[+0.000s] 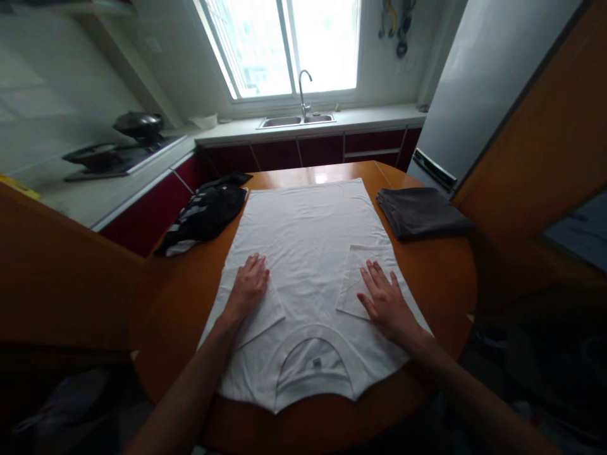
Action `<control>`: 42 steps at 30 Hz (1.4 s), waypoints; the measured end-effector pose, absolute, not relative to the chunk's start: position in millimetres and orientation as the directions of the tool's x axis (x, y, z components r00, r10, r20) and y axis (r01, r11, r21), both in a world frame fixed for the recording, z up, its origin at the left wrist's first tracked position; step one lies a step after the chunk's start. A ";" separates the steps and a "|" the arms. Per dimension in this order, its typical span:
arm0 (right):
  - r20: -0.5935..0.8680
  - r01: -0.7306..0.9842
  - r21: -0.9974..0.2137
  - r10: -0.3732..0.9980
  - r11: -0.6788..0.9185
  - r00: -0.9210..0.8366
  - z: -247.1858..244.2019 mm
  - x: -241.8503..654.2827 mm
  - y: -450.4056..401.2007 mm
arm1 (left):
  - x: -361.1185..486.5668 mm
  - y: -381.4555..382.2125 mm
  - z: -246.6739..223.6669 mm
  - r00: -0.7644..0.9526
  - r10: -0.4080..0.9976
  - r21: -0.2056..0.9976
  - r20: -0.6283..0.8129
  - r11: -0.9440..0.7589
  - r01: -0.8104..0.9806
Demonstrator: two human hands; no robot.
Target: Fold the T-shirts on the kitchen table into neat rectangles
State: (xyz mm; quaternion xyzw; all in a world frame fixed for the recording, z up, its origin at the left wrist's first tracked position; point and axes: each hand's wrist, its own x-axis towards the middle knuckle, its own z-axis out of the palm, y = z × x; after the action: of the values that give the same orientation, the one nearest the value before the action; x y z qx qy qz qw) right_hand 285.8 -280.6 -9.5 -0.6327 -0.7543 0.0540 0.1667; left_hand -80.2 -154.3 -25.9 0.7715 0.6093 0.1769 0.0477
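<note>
A white T-shirt (313, 234) lies spread flat, its neckline towards me and its hem at the far side. Both sleeves are folded inward over the body. My left hand (248, 287) rests on the left folded sleeve, fingers stretched out and palm down. On the right folded sleeve, my right hand (385, 300) lies flat with its fingers spread. Neither hand grips the cloth. A small dark label shows inside the collar.
The shirt covers much of a round wooden table (441, 278). Crumpled black clothing (215, 208) lies at the left edge, a folded dark grey garment (420, 212) at the right. Beyond are a sink (282, 121), a stove with pans (140, 123) and a fridge (465, 95).
</note>
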 end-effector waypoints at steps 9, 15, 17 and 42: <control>0.148 0.937 -0.323 0.985 0.129 -0.084 -18.2 250.4 -238.1 | -66.0 -174.7 -17.9 0.228 0.952 0.115 0.204 -0.255 0.960; 0.214 0.861 -0.498 0.977 0.103 0.007 -29.1 259.1 -222.1 | -58.8 -188.5 -14.6 0.289 0.933 0.086 0.216 -0.313 0.946; 0.269 0.814 -0.571 0.961 0.104 0.066 -27.6 265.8 -217.6 | -57.8 -190.5 -15.0 0.301 0.932 0.109 0.203 -0.327 0.939; 0.338 0.789 -0.587 0.941 0.184 0.032 -25.0 259.7 -240.3 | -52.5 -198.2 -12.7 0.336 0.926 0.257 0.174 -0.372 0.892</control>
State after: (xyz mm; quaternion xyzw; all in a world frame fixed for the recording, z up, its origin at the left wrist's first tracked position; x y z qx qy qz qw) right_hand 259.7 -240.3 -25.0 -0.6292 -0.6871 0.1098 0.3463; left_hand -52.5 -198.2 -12.7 0.8153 0.5574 0.1461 0.0575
